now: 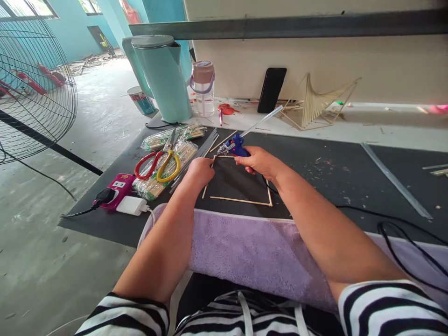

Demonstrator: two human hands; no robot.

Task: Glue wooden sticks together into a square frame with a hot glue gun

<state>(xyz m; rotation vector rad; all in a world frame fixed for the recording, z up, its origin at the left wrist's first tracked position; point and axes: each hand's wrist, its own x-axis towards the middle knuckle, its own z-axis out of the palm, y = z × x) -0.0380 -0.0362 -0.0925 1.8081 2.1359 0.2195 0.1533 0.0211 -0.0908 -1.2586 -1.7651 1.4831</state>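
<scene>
My right hand (262, 162) is wrapped round a blue glue gun (237, 146), with a long clear glue stick (264, 120) jutting from its back. Its nozzle points left, by the upper left corner of a square outline of thin wooden sticks (241, 201) lying on the black board. At that same corner, my left hand (202, 171) pinches the left wooden stick (205, 190). The lower end of this stick lies apart from the bottom stick. My left fingertips are partly hidden behind the hand.
Red-and-yellow-handled scissors (164, 163) rest on bagged sticks (149, 186). A power strip (119, 189), a kettle (163, 79), a bottle (204, 91), a phone (272, 90) and a stick model (315, 105) surround the board (329, 177). A black cable (388, 228) lies right.
</scene>
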